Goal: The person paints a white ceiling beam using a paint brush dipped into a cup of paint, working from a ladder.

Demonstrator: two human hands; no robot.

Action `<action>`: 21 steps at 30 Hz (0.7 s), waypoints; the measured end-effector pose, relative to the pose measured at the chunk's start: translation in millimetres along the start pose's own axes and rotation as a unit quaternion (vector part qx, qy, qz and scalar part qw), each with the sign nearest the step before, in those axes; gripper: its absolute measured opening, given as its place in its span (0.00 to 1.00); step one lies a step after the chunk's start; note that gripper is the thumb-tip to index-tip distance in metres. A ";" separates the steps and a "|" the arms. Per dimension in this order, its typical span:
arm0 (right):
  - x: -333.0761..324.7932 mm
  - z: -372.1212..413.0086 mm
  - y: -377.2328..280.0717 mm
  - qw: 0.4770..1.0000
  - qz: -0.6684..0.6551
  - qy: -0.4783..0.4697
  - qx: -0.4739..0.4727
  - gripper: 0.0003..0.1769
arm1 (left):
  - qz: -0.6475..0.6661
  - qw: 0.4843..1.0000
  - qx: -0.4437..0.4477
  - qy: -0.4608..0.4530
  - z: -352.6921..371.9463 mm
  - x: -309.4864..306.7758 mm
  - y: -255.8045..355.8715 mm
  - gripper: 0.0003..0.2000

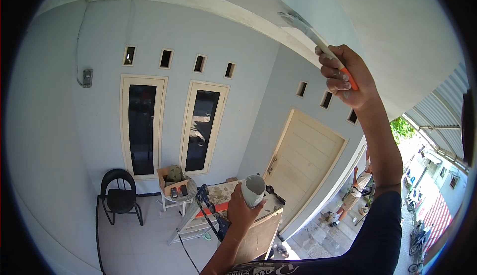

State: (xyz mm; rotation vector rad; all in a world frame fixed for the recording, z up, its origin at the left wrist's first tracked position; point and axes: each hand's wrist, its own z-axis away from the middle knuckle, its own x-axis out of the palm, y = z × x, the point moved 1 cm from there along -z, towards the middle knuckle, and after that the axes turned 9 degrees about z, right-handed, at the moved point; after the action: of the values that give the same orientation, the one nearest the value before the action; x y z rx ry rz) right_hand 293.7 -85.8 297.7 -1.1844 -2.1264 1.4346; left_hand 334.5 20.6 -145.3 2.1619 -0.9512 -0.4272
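Note:
Raised overhead, my right hand (350, 76) is closed round the handle of a paintbrush (325, 48), whose handle ends in orange. The brush tip is up at the pale beam (263, 19) under the ceiling. Pale smears mark the fingers of that hand. Lower down, my left hand (242, 210) grips a whitish cup (254, 188) from the side, its mouth tilted toward me. Grey-white coating shows inside the cup, though its bottom is hidden. Behind the left hand lies a paint-spattered board (271, 203).
A stepladder (185, 223) stands beside the board. Against the wall are a black chair (120, 195) and a small round table (181, 195) bearing a cardboard box (163, 178). A beige door (303, 158) is ahead. At right, another person (355, 190) is outside, near parked motorbikes (420, 237).

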 end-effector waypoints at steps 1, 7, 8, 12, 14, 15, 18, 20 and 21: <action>-1.0 2.6 -3.2 1.000 -0.010 0.020 -0.016 0.13 | -0.001 1.000 0.001 -0.001 -0.8 -0.5 0.9 0.51; -22.1 39.9 28.7 0.996 -0.042 -0.010 -0.080 0.15 | 0.003 0.999 -0.044 -0.023 -1.8 -4.0 8.1 0.49; -23.2 39.4 33.8 0.997 -0.051 -0.012 -0.056 0.14 | 0.006 0.999 -0.042 -0.020 -2.9 -3.5 8.3 0.48; -12.5 21.2 35.9 0.999 -0.031 -0.029 -0.004 0.14 | 0.023 1.000 -0.011 -0.019 -2.4 -0.3 0.1 0.52; -5.9 6.8 26.9 0.998 -0.014 -0.054 -0.008 0.13 | 0.023 0.999 -0.016 -0.021 -2.7 -0.4 0.4 0.52; -4.7 4.2 18.5 0.999 -0.012 -0.053 -0.008 0.13 | 0.022 0.999 -0.023 -0.023 -2.1 -0.5 0.8 0.52; 0.1 10.0 -3.7 0.999 -0.028 -0.022 -0.017 0.12 | 0.030 0.999 -0.013 -0.011 -1.9 -0.6 1.3 0.52; -3.5 22.4 -7.0 0.999 -0.043 -0.019 -0.023 0.13 | 0.032 0.999 -0.010 -0.008 -2.6 -0.1 0.4 0.51; -4.7 29.3 -7.3 0.998 -0.061 -0.014 -0.029 0.13 | 0.030 0.999 -0.007 -0.008 -2.1 0.1 0.0 0.51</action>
State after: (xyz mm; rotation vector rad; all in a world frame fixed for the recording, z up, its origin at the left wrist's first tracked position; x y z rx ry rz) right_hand 274.2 -108.6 291.9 -1.0393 -2.2319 1.3538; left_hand 335.8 21.6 -143.9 2.1146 -1.0162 -0.4224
